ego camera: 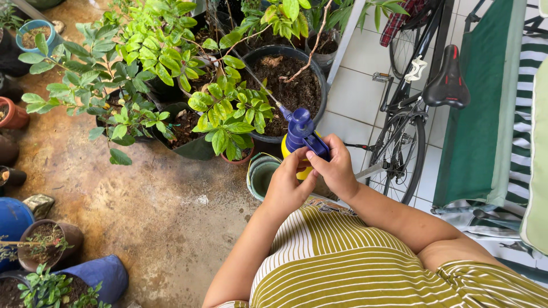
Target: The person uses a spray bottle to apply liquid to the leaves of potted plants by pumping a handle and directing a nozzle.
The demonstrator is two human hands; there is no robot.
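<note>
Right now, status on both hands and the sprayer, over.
Left hand and right hand both wrapped on spray bottle. Nozzle wand aimed toward large soil pot. Leafy plant and empty green pot close beside.

Even, diffuse daylight; bright overall. Shadows soft and faint under the potted plants [228,117]. Mild sheen on wet concrete floor [142,199]. Focus sharp throughout; slight wide-angle stretch at edges.

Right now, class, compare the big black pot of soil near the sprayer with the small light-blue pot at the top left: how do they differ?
The big black pot is dark, wide and close to the sprayer that both hands hold; the light-blue pot is pale, much smaller and far off. The black pot holds a bare twig; no plant shows in the blue one. Both are round, upright and hold soil.
</note>
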